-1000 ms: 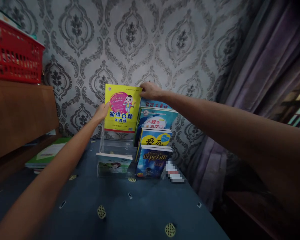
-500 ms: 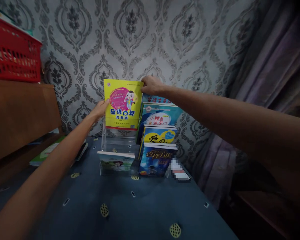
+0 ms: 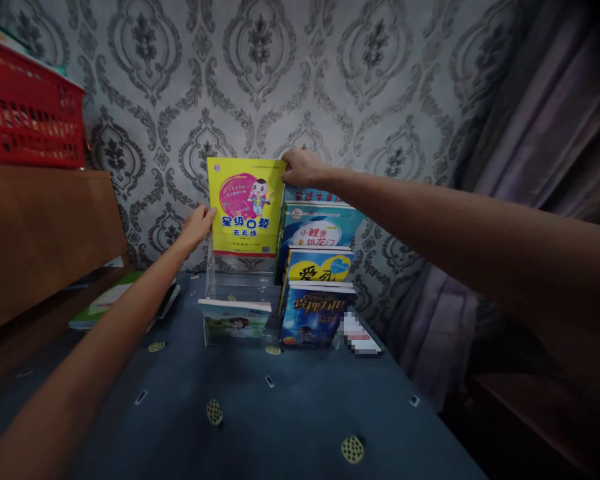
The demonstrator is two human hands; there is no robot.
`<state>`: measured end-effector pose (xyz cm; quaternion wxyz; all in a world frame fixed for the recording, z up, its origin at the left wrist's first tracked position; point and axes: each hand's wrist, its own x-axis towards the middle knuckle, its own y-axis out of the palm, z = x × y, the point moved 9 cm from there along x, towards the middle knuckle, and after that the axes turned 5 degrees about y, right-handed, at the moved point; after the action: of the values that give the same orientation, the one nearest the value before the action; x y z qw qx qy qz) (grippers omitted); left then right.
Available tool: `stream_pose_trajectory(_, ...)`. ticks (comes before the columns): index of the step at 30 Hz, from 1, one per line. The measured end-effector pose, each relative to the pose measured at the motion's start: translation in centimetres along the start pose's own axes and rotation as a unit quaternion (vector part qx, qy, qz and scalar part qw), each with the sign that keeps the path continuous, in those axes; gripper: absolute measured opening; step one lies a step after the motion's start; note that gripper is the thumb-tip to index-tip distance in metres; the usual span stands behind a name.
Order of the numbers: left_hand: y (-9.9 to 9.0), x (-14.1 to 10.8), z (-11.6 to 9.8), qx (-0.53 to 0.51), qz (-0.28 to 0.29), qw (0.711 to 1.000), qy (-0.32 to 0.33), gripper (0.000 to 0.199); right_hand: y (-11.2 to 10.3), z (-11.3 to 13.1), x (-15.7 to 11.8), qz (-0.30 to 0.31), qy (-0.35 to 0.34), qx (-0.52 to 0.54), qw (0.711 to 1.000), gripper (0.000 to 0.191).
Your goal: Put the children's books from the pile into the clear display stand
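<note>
A yellow workbook [image 3: 245, 207] with a pink circle and a cartoon figure stands upright in the rear tier of a clear stepped rack [image 3: 240, 288]. My right hand [image 3: 303, 167] pinches its top right corner. At its left edge, my left hand [image 3: 199, 225] is closed with the thumb against the cover's side; the other fingers are partly hidden. Low in the front tier sits a green picture book [image 3: 237, 323]. Beside it, on the right, books rise in steps: a dark blue book [image 3: 314, 317], a yellow and blue book [image 3: 320, 267] and a teal book [image 3: 323, 227].
A red basket [image 3: 30, 107] rests on a brown wooden cabinet [image 3: 45, 233] at the left. Near it, a green book [image 3: 107, 300] lies flat on the dark blue tablecloth [image 3: 280, 420]. A blurred white item [image 3: 360, 335] lies right of the rack. Curtains [image 3: 455, 267] hang at the right.
My left hand has slid slightly down and outward along the workbook's left edge. My right hand stays at the top corner. The view has shifted a little.
</note>
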<state>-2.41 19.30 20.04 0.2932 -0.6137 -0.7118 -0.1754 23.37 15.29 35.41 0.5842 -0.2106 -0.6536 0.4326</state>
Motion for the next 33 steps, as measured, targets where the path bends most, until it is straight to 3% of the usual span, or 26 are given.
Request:
stream_pose_trajectory(13, -0.5, -0.4, 0.4, 0.117, -0.038, 0.992, 0.008, 0.033, -0.5, 0.4, -0.7, 0.013, 0.020, -0.027, 0.999, 0.029)
stream_pose_trajectory(23, 0.6, -0.5, -0.5, 0.142, -0.025, 0.989, 0.042, 0.037, -1.8, 1.4, -1.7, 0.049, -0.023, -0.037, 0.998, 0.024)
stream_pose_trajectory(29, 0.8, -0.2, -0.2, 0.160, -0.010, 0.986, 0.039, 0.035, -1.6, 1.1, -2.0, 0.093, -0.032, 0.073, 0.993, 0.020)
stream_pose_trajectory(33, 0.8, -0.2, 0.0, 0.150, -0.002, 0.988, 0.037, 0.038, -1.2, 0.9, -1.9, 0.126, -0.028, 0.160, 0.979, 0.030)
